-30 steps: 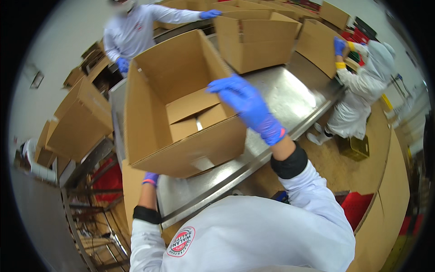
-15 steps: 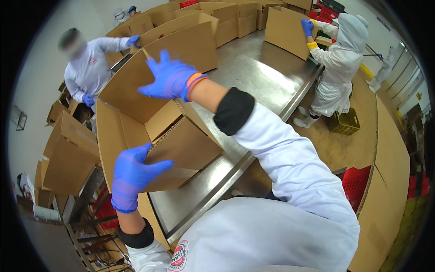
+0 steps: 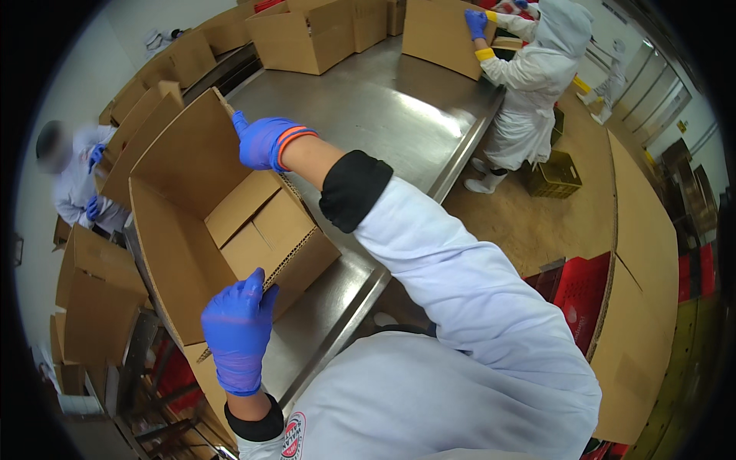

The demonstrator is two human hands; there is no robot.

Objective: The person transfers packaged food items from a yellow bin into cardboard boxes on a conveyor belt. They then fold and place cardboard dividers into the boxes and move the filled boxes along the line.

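Observation:
In front of me on the steel table stands an open cardboard box (image 3: 172, 230), its long upper flaps upright and its inner flaps folded down across the bottom. My left hand (image 3: 239, 330), in a blue glove, is closed on the near right edge of the box, with the fingers over the rim. My right hand (image 3: 270, 143), also blue-gloved with an orange band at the wrist, is closed at the far right corner of the raised flap. Its fingertips are partly hidden behind the cardboard.
The steel table (image 3: 345, 100) stretches away to the right. More cardboard boxes (image 3: 299, 42) line its far side. At left a co-worker (image 3: 84, 169) handles another box; at right a co-worker (image 3: 529, 84) holds one upright. A crate (image 3: 556, 175) sits on the floor.
My right hand has gone from spread fingers above the box to a grip on its far corner. The left hand has tightened on the near edge. The left co-worker's box has shifted left.

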